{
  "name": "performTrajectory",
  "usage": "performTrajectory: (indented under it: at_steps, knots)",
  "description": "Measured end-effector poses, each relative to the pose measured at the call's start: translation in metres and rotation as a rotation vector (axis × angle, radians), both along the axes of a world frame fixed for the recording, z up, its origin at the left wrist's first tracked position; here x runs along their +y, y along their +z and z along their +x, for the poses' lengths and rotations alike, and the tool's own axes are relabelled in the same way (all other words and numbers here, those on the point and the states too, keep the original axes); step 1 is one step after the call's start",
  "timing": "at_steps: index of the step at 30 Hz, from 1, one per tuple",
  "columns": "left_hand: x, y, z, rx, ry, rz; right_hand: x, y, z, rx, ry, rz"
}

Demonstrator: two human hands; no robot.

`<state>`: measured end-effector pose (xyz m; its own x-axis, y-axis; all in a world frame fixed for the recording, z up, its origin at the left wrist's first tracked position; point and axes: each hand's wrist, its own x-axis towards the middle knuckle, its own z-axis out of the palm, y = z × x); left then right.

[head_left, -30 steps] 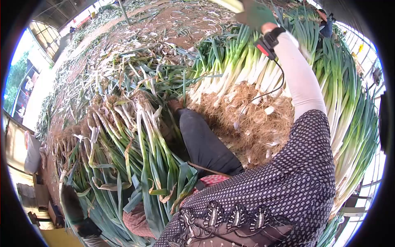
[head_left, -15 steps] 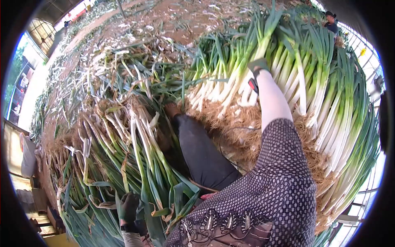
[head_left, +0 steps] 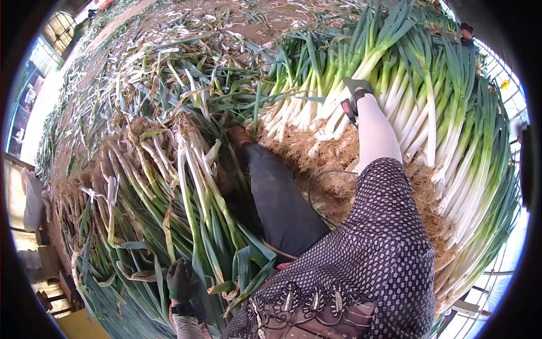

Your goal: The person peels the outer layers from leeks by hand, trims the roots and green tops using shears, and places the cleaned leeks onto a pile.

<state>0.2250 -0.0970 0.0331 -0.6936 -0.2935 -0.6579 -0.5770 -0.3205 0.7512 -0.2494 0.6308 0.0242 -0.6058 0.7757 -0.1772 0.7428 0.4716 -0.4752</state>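
My right hand (head_left: pixel 357 89), in a dark green glove, reaches out to the cleaned pile. Its fingers are closed around a green onion (head_left: pixel 370 59) with a white stalk and spreading green leaves. A red and black piece (head_left: pixel 348 110) sits at that wrist. Lower left, my gloved left hand (head_left: pixel 179 282) is among the leaves of the uncleaned green onions (head_left: pixel 195 198); its fingers look curled on them, though partly hidden. Those onions have brownish, dry outer skins. The cleaned green onions (head_left: pixel 406 113) lie side by side, white stalks and hairy roots toward me.
My dark trouser leg (head_left: pixel 279 198) and bare foot (head_left: pixel 240 135) lie between the two piles. Stripped leaves (head_left: pixel 152 73) litter the ground beyond. Another person (head_left: pixel 467 37) is at the far right. A thin cord (head_left: pixel 316 186) runs near the roots.
The view has shifted slightly. The onion at my right hand now leans further right, its leaves fanned out. My left hand stays at the same leaves.
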Motion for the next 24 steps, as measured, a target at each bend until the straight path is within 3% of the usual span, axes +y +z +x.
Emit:
performTrajectory:
  at_steps: [3,5,7,9,11,13,15,18,19,21,24]
  knots:
    - [-0.01,-0.015,0.007,0.06,0.042,0.059,0.015,0.036,0.015,-0.084,0.248,0.162]
    - [-0.013,-0.022,0.009,0.078,0.069,0.033,0.022,0.093,0.046,-0.104,0.383,0.273]
    - [-0.015,-0.024,0.011,0.092,0.048,0.061,-0.011,0.168,0.105,-0.134,0.214,0.475]
    - [-0.013,-0.03,0.011,0.114,0.102,0.023,0.034,0.172,0.127,-0.228,0.115,0.905]
    - [-0.011,-0.027,0.011,0.103,0.106,0.028,0.04,0.207,0.167,-0.411,0.101,0.767]
    - [-0.008,-0.023,0.009,0.109,0.082,0.021,0.08,0.199,0.193,-0.266,0.178,0.58]
    - [-0.006,-0.016,0.007,0.128,0.034,-0.001,0.136,0.186,0.179,-0.204,0.21,0.479]
    - [-0.01,-0.018,0.01,0.166,-0.001,0.024,0.157,0.199,0.15,-0.302,0.374,0.379]
    - [-0.01,-0.015,0.01,0.162,-0.012,0.016,0.156,0.201,0.147,-0.339,0.429,0.342]
    - [-0.005,-0.005,0.006,0.155,-0.032,0.001,0.061,0.232,0.156,-0.048,0.214,-0.079]
    - [0.008,0.005,-0.011,0.246,-0.139,-0.163,0.03,0.187,0.112,-0.021,0.203,-0.212]
